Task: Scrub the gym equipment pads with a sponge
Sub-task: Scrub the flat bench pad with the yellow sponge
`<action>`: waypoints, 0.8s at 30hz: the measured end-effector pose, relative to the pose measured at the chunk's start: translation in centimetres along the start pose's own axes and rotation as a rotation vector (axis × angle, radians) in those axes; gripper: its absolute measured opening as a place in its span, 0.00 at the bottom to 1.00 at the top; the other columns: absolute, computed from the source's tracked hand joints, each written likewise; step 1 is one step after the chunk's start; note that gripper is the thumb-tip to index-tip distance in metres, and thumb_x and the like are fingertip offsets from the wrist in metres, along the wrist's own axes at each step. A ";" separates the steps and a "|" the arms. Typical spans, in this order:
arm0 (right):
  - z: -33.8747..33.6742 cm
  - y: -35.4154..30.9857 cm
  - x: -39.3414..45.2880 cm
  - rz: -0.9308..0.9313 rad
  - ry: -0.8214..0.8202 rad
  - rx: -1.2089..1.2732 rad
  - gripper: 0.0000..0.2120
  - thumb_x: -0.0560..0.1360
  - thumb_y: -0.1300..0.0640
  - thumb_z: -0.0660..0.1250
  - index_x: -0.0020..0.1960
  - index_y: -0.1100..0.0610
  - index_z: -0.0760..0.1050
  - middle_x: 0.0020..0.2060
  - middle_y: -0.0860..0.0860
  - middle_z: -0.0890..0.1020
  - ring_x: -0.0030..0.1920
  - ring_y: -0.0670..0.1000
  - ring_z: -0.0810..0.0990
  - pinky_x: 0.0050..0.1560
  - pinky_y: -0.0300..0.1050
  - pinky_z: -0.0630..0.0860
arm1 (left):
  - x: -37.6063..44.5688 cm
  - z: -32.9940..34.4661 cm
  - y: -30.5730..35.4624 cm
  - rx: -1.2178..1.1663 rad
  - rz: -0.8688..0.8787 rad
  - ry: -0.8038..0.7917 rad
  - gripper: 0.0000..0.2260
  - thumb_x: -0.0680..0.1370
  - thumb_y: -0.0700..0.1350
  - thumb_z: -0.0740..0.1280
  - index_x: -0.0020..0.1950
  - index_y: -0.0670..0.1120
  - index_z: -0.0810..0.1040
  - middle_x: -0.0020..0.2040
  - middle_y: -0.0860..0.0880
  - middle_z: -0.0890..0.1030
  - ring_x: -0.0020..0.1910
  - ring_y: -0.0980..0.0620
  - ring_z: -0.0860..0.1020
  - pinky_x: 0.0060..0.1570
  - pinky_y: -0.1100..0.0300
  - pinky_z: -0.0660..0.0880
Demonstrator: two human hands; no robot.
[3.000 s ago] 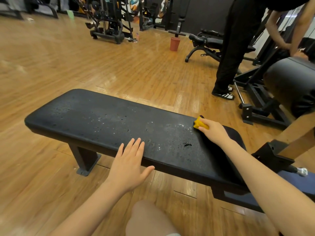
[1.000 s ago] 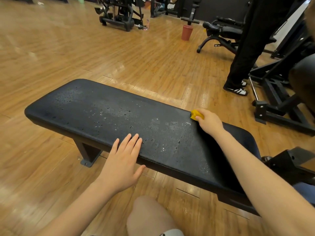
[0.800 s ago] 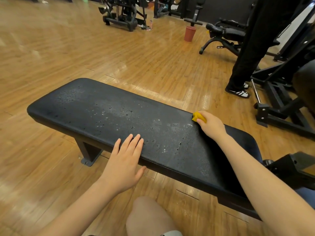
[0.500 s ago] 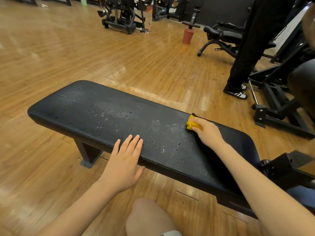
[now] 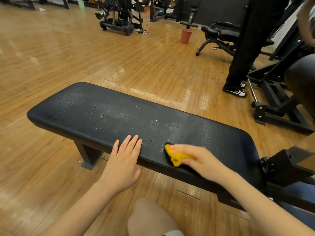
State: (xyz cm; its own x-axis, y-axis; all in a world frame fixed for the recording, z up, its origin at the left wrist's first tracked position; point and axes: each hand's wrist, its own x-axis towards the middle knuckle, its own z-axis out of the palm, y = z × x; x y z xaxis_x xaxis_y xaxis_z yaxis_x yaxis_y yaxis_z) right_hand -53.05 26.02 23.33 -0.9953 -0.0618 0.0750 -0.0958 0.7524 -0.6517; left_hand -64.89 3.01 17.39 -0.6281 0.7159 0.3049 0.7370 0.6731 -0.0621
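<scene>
**Sponge at the near edge of the bench pad**

Across the middle of the frame lies the black bench pad [image 5: 136, 116], running from centre left down to lower right, its surface speckled with droplets and a paler wet streak right of centre. Your right hand [image 5: 202, 160] sits at the pad's near edge, right of centre — fingers curled over the yellow sponge [image 5: 177, 156], thumb under it, pressing it onto the vinyl. That hand is a little blurred. Your left hand [image 5: 123, 160] lies flat just left of the sponge, fingers straight and together on the pad's near edge, thumb hanging below the edge, holding nothing.

Your bare knee [image 5: 150, 217] shows at the bottom centre above the wooden floor [image 5: 51, 57]. At the upper right a person in black trousers [image 5: 245, 45] stands beside dark machine frames — a reddish-brown bucket [image 5: 186, 36] stands on the floor at upper centre.
</scene>
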 end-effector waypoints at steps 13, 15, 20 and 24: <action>-5.2 7.7 10.9 0.450 0.200 -0.393 0.19 0.79 0.53 0.59 0.69 0.55 0.67 0.65 0.54 0.74 0.64 0.57 0.71 0.59 0.49 0.68 | -0.1 -0.4 -0.1 0.003 -0.003 -0.087 0.40 0.63 0.62 0.74 0.69 0.42 0.73 0.68 0.44 0.74 0.67 0.44 0.72 0.64 0.45 0.63; -5.2 7.7 10.7 0.437 0.202 -0.411 0.19 0.79 0.53 0.59 0.69 0.55 0.67 0.65 0.54 0.74 0.64 0.57 0.71 0.59 0.49 0.68 | -0.1 -0.4 0.0 -0.009 -0.005 -0.099 0.38 0.65 0.62 0.70 0.69 0.42 0.72 0.69 0.44 0.73 0.68 0.43 0.71 0.64 0.44 0.63; -4.6 7.1 10.2 0.419 0.232 -0.438 0.16 0.78 0.56 0.61 0.65 0.58 0.70 0.62 0.56 0.76 0.61 0.58 0.73 0.57 0.50 0.69 | 0.0 -0.7 0.2 -0.033 -0.027 -0.152 0.36 0.69 0.64 0.56 0.69 0.42 0.73 0.69 0.44 0.72 0.69 0.43 0.71 0.64 0.43 0.63; -3.1 5.3 9.1 0.344 0.204 -0.404 0.19 0.78 0.56 0.61 0.68 0.51 0.69 0.69 0.49 0.70 0.68 0.53 0.68 0.65 0.47 0.65 | -0.1 -0.7 0.0 -0.052 -0.019 -0.194 0.37 0.70 0.65 0.54 0.71 0.42 0.71 0.71 0.45 0.70 0.70 0.44 0.68 0.66 0.44 0.60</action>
State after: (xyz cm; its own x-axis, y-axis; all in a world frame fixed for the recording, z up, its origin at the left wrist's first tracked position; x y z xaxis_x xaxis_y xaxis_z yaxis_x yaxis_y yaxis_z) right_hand -62.61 31.49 22.86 -0.9410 0.3288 0.0800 0.2868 0.9005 -0.3268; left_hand -64.71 2.81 18.04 -0.6746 0.7289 0.1168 0.7333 0.6799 -0.0074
